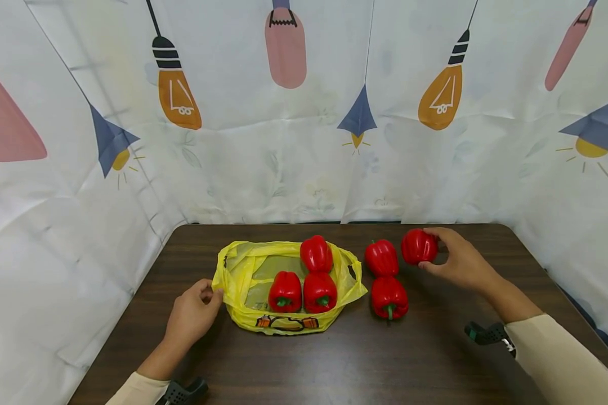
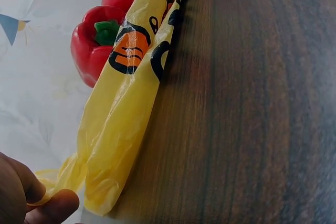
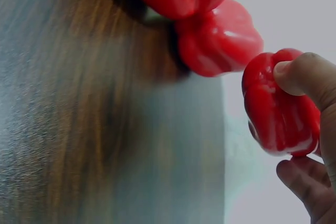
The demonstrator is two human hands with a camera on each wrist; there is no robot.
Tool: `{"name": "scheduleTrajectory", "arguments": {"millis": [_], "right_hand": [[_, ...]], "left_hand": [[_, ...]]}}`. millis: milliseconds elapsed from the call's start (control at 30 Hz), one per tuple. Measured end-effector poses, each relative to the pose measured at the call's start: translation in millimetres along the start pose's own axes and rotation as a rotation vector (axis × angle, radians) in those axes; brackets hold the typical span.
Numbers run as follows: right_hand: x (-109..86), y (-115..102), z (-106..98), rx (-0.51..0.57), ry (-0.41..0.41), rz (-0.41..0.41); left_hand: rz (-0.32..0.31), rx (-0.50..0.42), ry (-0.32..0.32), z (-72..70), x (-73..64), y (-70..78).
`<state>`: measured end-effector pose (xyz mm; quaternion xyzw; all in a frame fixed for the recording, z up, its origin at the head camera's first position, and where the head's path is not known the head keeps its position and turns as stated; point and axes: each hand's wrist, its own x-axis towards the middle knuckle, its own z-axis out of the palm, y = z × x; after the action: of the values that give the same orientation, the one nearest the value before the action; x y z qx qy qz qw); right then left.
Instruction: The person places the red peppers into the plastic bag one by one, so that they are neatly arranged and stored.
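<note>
A yellow plastic bag [image 1: 238, 312] lies wide-mouthed on the table, with three red bell peppers inside, one of them a front pepper [image 1: 285, 292]. My left hand [image 1: 192, 315] pinches the bag's left rim between thumb and finger, which the left wrist view shows close up. To the right of the bag stand two more peppers, the rear one [image 1: 381, 258] touching the front one [image 1: 389, 298]. Beside the rear one, my right hand [image 1: 461, 259] holds another red bell pepper [image 1: 418, 246] between thumb and fingers. In the right wrist view this held pepper [image 3: 278, 108] appears tilted.
The dark wooden table [image 1: 365, 365] carries everything. Behind and at the sides hangs a white printed sheet [image 1: 314, 169] with lamps and bulbs on it. Dark straps are on both wrists, one of them the right strap [image 1: 486, 333].
</note>
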<state>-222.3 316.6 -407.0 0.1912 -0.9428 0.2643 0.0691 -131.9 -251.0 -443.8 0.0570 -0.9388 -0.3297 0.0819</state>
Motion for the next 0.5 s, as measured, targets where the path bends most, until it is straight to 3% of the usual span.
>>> {"name": "scheduleTrajectory", "arguments": {"millis": [500], "right_hand": [[17.3,-29.3,-7.8,0.017,-0.021,-0.043]], "left_hand": [[0.003,0.007,0.002,1.0,1.0,0.1]]}}
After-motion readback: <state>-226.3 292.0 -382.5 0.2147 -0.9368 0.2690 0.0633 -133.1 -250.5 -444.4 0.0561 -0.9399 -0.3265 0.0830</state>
